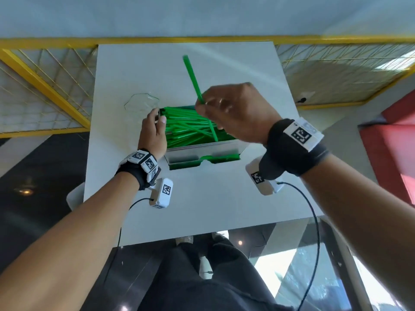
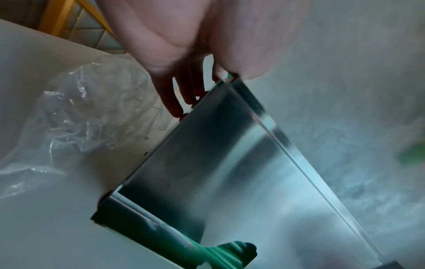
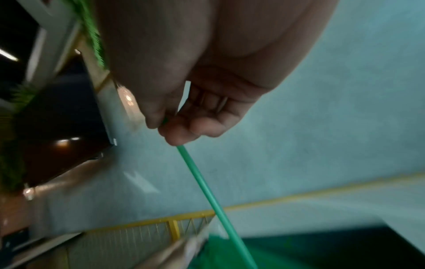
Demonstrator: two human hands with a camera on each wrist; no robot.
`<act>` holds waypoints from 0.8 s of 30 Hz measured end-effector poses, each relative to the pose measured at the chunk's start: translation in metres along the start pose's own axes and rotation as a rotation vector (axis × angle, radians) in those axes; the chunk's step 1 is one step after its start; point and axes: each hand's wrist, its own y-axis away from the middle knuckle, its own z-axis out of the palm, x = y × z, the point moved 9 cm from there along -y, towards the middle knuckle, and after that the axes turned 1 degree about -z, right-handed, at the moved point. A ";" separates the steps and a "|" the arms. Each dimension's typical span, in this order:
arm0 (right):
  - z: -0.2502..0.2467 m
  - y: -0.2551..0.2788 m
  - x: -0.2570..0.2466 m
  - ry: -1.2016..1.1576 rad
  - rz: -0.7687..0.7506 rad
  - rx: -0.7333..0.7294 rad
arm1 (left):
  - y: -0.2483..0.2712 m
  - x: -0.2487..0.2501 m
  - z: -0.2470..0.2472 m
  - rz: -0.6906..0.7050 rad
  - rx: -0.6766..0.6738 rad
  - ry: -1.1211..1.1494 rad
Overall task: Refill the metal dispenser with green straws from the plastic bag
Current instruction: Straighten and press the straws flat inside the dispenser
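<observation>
Many green straws (image 1: 188, 129) lie piled inside the metal dispenser (image 1: 202, 151).

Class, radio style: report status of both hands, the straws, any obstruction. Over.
Left hand grips metal dispenser rim. Right hand pinches one green straw over the straw pile. Plastic bag lies aside, nothing blocking.

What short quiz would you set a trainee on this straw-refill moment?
1. True or false: the right hand pinches one green straw above the metal dispenser.
2. The left hand holds the dispenser at its: A) left end, B) right end, C) front tray.
3. Which thing lies on the table just beyond the left hand?
Key: 1 true; 2 A; 3 the clear plastic bag.
</observation>
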 end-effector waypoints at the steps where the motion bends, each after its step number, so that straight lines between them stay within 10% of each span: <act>1: -0.006 -0.015 -0.009 0.013 -0.033 0.017 | 0.000 -0.001 -0.001 -0.004 0.001 0.012; 11: 0.105 -0.059 0.103 0.756 0.098 -0.694 | -0.004 -0.007 -0.009 -0.178 0.082 0.309; 17: 0.079 -0.075 0.118 0.532 0.158 -0.469 | -0.011 0.005 0.010 -0.129 -0.024 0.230; 24: 0.125 -0.054 0.141 0.651 0.194 -0.750 | -0.012 -0.001 0.027 -0.141 -0.099 0.215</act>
